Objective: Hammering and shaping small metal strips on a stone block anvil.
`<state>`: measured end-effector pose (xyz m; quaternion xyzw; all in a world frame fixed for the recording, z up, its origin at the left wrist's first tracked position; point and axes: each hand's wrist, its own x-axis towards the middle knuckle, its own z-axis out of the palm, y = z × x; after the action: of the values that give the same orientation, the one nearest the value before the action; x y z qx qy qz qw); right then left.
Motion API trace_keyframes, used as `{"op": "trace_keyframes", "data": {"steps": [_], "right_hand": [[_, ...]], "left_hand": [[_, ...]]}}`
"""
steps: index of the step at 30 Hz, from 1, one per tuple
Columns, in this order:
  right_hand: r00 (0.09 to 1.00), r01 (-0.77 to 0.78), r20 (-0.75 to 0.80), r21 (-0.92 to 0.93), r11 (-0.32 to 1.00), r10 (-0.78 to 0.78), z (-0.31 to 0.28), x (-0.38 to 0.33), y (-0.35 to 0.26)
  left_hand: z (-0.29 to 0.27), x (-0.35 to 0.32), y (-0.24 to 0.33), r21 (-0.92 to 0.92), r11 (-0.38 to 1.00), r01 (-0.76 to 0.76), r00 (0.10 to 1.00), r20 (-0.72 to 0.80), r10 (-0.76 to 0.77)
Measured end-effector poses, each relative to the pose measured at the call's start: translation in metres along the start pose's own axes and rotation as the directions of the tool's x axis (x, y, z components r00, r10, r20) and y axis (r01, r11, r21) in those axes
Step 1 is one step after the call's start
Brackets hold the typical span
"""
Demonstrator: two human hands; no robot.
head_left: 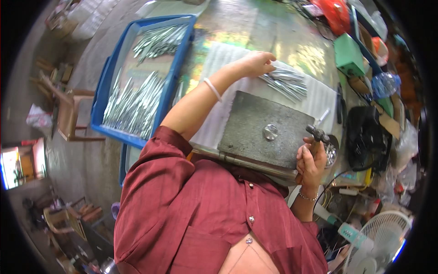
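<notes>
In the head view, the left hand (259,64) is stretched out over the desk (292,39), its fingertips at the left end of a loose pile of metal strips (288,84) on a white sheet (223,55). Its fingers are bent; whether this grip has a strip cannot be told. The right hand (311,160) is closed round a hammer (318,133), head up, just off the right edge of a grey block (246,112). A shiny disc (270,132) rests on the block, near its middle. More strips lie in the blue tray (175,69) to the left.

The step in hand looks like taking a strip from the pile, with the hammer kept ready. The next move seems to call for a pinch on one strip, parting it from its crossed neighbours, and a clear path back over the block.
</notes>
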<state>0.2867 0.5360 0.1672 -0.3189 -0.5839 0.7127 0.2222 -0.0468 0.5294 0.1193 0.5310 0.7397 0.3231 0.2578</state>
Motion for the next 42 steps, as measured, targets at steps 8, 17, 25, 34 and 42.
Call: {"op": "trace_keyframes", "data": {"steps": [8, 17, 25, 34, 42], "right_hand": [[0.999, 0.042, 0.039, -0.131, 0.991, -0.037, -0.006, -0.002, 0.014], [0.987, 0.158, 0.071, -0.289, 0.944, -0.144, 0.004, -0.003, 0.022], [0.985, 0.17, 0.075, -0.453, 0.875, -0.153, 0.006, -0.002, 0.011], [0.977, 0.212, 0.099, -0.447, 0.869, -0.187, -0.001, 0.002, 0.01], [0.967, 0.256, 0.105, -0.424, 0.869, -0.233, 0.001, 0.001, 0.014]], "left_hand": [[0.029, -0.011, 0.041, 0.164, 0.979, -0.125, 0.986, -0.089, 0.141], [0.044, -0.018, 0.027, 0.289, 0.949, -0.122, 0.991, 0.094, 0.099], [0.03, -0.02, 0.019, 0.269, 0.955, -0.123, 0.987, 0.132, 0.09], [0.026, -0.018, 0.028, 0.313, 0.921, -0.232, 0.968, 0.167, 0.187], [0.034, -0.007, 0.03, 0.372, 0.882, -0.289, 0.948, 0.236, 0.212]]}}
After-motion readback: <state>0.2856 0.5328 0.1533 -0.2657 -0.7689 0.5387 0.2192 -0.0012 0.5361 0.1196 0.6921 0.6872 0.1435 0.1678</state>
